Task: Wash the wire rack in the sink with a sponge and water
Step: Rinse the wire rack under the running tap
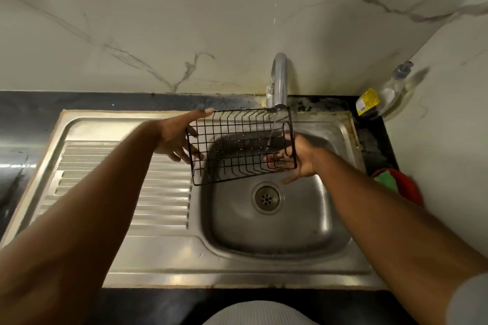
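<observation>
Wire rack (pixel 237 145) is held over the sink (pixel 264 272) basin, water (pixel 272 129) hitting its 3 o'clock end. Likely light, stiff and slick when wet, so grip the end frames. Left hand (pixel 177 137) spans the 9 o'clock end, thumb up top. Right hand (pixel 298 158) hooks the 3 o'clock end. Faucet (pixel 280 79) crowds 12 o'clock. Soap bottle (pixel 383 95) at 2. Green-and-red thing (pixel 396 182) at 4 on the worktop (pixel 26 113), maybe the sponge.
</observation>
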`<state>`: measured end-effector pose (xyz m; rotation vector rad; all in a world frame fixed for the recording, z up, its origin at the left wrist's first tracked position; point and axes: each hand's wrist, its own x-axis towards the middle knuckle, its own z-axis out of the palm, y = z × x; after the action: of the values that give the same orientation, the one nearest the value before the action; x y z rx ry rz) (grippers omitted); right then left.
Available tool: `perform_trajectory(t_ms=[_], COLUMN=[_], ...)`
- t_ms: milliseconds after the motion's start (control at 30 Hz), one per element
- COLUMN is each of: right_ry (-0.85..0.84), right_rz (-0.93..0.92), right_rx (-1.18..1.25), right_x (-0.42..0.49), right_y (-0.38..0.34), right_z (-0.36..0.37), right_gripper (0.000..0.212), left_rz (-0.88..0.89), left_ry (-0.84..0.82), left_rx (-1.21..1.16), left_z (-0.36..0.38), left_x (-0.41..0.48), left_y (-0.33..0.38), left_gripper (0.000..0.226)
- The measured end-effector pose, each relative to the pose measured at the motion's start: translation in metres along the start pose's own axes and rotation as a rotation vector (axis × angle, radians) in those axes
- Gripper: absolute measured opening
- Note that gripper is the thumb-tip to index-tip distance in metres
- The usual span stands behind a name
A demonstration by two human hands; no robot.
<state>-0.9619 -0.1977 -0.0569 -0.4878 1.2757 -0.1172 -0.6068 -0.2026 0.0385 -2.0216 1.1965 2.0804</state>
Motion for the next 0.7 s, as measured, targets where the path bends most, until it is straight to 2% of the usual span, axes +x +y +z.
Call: perform_trajectory(t_ms=[133,233,300,367,400,433,467,500,533,567,633,667,700], right_ry=[0.042,0.199,0.424,0.819,1.061,1.23,1.302,1.245,1.086,0.89,0.516,0.401,0.384], right_rz=[-0.137,-0.213,-0.3,-0.48,-0.637,-0.827,-1.005,-1.114,-1.128,-1.049,-0.773,-0.648,-0.579], right_rx=[0.156,0.157,0.11,-0.129,-0.317,-0.505,-0.68,-0.839,-0.97,-1.069,-1.111,-1.049,-0.935], right_x=[-0.002,0.001,0.0,-0.001,0.0,-0.004,-0.01,-0.011,-0.014,-0.013,-0.012,-0.008,-0.004], right_y=[0.005,0.005,0.003,0.004,0.005,0.006,0.005,0.004,0.003,0.002,-0.001,-0.003,-0.006], right_z=[-0.006,-0.011,-0.006,-0.003,-0.005,-0.006,-0.004,-0.001,0.006,0.015,0.033,0.035,0.035], right_gripper=[0.093,0.082,0.076,0.053,0.035,0.019,0.009,0.006,0.006,0.006,0.007,0.007,0.008], left_rz=[0.042,0.12,0.156,0.171,0.173,0.171,0.165,0.16,0.161,0.169,0.201,0.21,0.208], left_ry=[0.003,0.003,0.049,0.044,0.017,0.0,-0.004,-0.004,-0.004,-0.005,0.001,0.002,0.001], left_rx=[-0.189,-0.385,-0.418,-0.413,-0.417,-0.426,-0.439,-0.462,-0.493,-0.522,-0.547,-0.54,-0.522], left_z=[0.02,0.042,0.056,0.069,0.075,0.081,0.085,0.09,0.095,0.1,0.11,0.114,0.116], left_x=[0.013,0.022,0.028,0.032,0.034,0.037,0.04,0.044,0.047,0.05,0.055,0.056,0.056], left_y=[-0.009,-0.018,-0.024,-0.027,-0.028,-0.028,-0.029,-0.029,-0.028,-0.026,-0.021,-0.019,-0.018], left_gripper=[0.112,0.084,0.076,0.073,0.069,0.062,0.057,0.054,0.052,0.052,0.055,0.058,0.059])
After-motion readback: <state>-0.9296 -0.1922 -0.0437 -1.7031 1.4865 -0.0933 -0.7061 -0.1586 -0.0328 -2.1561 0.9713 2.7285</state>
